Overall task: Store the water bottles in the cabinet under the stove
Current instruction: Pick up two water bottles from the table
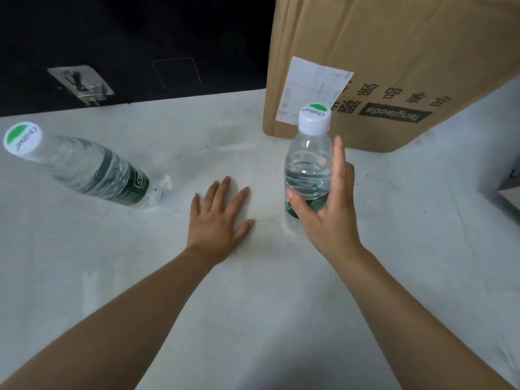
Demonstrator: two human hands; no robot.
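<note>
Two clear water bottles with white-and-green caps and dark green labels stand upright on a white counter (pixel 253 291). One bottle (pixel 308 167) is right of centre; my right hand (pixel 329 209) is around its lower half, thumb across the label, fingers spread and straight along its right side, not clenched. The other bottle (pixel 84 170) stands at the left, apart from both hands. My left hand (pixel 218 220) lies flat on the counter between the two bottles, fingers apart, holding nothing.
A large brown cardboard box (pixel 394 66) with a white shipping label stands just behind the right bottle. A black stove top (pixel 126 46) with a metal fitting (pixel 81 83) borders the counter at the back left. Another object's edge (pixel 509 192) shows at far right.
</note>
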